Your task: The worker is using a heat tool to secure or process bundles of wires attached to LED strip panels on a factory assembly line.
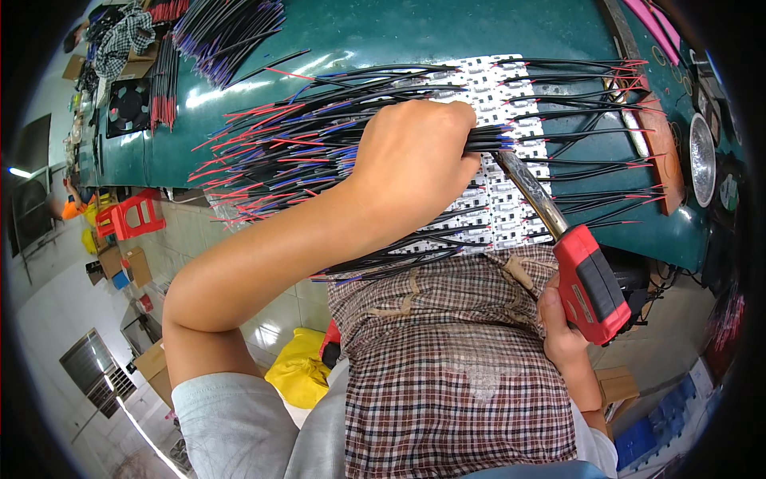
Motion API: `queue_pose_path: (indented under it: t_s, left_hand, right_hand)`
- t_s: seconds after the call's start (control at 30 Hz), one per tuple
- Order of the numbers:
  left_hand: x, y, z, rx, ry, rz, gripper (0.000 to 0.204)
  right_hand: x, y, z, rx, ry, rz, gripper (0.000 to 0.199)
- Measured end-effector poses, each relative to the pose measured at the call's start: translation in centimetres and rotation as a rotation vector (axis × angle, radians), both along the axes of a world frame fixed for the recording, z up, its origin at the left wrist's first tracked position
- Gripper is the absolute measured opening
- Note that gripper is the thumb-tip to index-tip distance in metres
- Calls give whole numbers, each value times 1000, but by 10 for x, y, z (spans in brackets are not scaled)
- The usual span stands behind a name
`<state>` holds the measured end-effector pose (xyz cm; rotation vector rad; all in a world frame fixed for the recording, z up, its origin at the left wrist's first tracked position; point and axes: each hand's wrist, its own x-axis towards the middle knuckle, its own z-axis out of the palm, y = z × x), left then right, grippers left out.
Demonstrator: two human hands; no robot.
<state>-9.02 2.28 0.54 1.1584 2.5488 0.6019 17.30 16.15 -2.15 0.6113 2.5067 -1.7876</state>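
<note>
My left hand (419,156) is closed around a bundle of black wires (488,139), some with blue sleeves, over a white circuit board panel (527,132). The panel carries small components and has black wires running out from its left and right sides. In my right hand (562,331) is a red and black soldering gun (589,283). Its metal barrel slants up and left across the panel, and its tip end sits just under the wire bundle by my left fingers. The exact contact point at the tip is too small to make out.
Many loose wires (271,152) with red ends spread leftward over the green table (399,32). More wire bundles (227,36) and a black fan (128,106) lie at the far left. At right are a wooden block (661,152) and a round metal dish (702,160). A red stool (132,215) stands beyond the table.
</note>
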Motion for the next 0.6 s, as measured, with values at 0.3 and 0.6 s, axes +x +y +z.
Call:
queue_pose_path:
  t_s: [0.3, 0.6]
  left_hand:
    - [-1, 1, -1, -1, 39, -44, 18]
    - [-3, 3, -3, -24, 14, -38, 18]
  right_hand:
    - [-13, -3, 3, 69, -20, -102, 17]
    - [-6, 0, 4, 53, -57, -48, 18]
